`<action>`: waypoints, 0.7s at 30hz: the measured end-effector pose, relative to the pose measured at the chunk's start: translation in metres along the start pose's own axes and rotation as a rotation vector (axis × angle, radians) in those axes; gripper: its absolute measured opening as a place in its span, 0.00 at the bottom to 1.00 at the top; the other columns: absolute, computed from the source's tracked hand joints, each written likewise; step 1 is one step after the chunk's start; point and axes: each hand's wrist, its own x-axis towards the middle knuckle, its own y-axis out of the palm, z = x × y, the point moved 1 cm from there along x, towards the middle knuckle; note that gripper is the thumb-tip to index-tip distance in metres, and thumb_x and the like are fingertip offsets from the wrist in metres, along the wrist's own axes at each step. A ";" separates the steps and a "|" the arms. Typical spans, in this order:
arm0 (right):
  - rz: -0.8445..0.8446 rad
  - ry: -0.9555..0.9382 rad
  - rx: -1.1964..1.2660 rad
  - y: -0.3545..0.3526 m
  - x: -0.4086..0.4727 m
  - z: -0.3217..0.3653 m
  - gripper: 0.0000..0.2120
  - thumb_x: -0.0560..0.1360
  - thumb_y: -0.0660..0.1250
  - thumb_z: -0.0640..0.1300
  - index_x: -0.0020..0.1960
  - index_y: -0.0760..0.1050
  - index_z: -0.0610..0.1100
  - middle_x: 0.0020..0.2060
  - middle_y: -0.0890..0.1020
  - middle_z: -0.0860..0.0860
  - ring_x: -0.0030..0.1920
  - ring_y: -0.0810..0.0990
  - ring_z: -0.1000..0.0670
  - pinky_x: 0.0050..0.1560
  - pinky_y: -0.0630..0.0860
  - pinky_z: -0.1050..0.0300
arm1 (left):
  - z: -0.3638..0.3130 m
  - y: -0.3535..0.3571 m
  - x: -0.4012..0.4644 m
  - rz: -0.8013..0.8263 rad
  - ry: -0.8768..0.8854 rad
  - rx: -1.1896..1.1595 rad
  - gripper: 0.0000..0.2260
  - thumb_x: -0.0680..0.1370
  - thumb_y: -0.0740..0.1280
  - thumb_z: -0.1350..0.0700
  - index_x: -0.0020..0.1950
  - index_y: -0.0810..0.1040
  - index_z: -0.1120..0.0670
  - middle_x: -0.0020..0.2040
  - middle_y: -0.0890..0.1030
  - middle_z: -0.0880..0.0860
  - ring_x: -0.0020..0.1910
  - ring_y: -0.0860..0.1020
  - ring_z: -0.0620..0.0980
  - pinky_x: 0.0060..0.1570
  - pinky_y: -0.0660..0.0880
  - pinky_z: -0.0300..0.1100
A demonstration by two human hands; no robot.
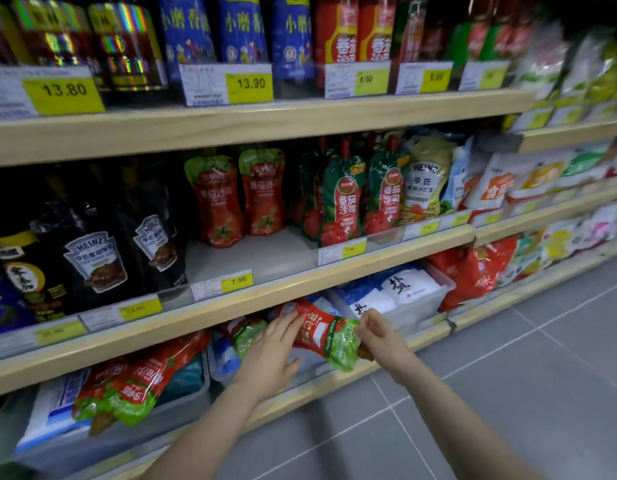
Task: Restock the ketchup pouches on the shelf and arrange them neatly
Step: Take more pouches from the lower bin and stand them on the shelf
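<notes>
I am gripping a red-and-green glossy ketchup pouch [326,336], long axis running ten-to-four, my left hand [270,355] spread flat against its ten-o'clock end and my right hand [378,336] pinching its four-o'clock end.

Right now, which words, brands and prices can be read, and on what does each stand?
"13.80": yellow price tag, top shelf.
"13.90": yellow tag, top shelf.
"7.90": tag, middle shelf.
"HEINZ": dark pouch.
"HEINZ": pale pouch.
"番茄沙司": green-topped ketchup pouch.
Print on the held pouch: too blurred.
</notes>
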 end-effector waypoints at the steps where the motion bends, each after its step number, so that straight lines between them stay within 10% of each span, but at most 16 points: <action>1: -0.006 -0.009 -0.018 -0.006 -0.003 0.005 0.09 0.77 0.60 0.37 0.40 0.64 0.43 0.38 0.75 0.43 0.38 0.77 0.47 0.31 0.74 0.60 | -0.008 0.000 0.007 0.004 0.009 -0.008 0.35 0.75 0.64 0.49 0.77 0.49 0.51 0.76 0.54 0.49 0.74 0.54 0.49 0.72 0.56 0.46; 11: 0.060 -0.068 0.069 -0.001 -0.007 0.057 0.10 0.76 0.62 0.38 0.37 0.68 0.44 0.28 0.74 0.48 0.31 0.74 0.49 0.38 0.76 0.53 | -0.030 0.005 0.025 -0.105 -0.050 -0.235 0.32 0.71 0.68 0.58 0.73 0.60 0.52 0.71 0.67 0.52 0.71 0.63 0.51 0.69 0.62 0.46; 16: 0.122 -0.135 0.153 -0.005 -0.005 0.053 0.13 0.77 0.61 0.37 0.61 0.69 0.47 0.59 0.77 0.52 0.61 0.75 0.52 0.55 0.75 0.62 | -0.019 -0.009 0.028 0.094 -0.147 -0.684 0.14 0.74 0.68 0.52 0.58 0.70 0.46 0.52 0.79 0.45 0.54 0.78 0.47 0.50 0.74 0.37; 21: 0.071 -0.224 0.044 0.017 0.001 0.054 0.25 0.67 0.75 0.39 0.60 0.69 0.48 0.52 0.78 0.52 0.51 0.80 0.53 0.44 0.78 0.64 | -0.023 -0.025 0.037 0.277 -0.081 -0.833 0.14 0.73 0.69 0.52 0.57 0.73 0.44 0.53 0.80 0.45 0.54 0.78 0.41 0.59 0.74 0.43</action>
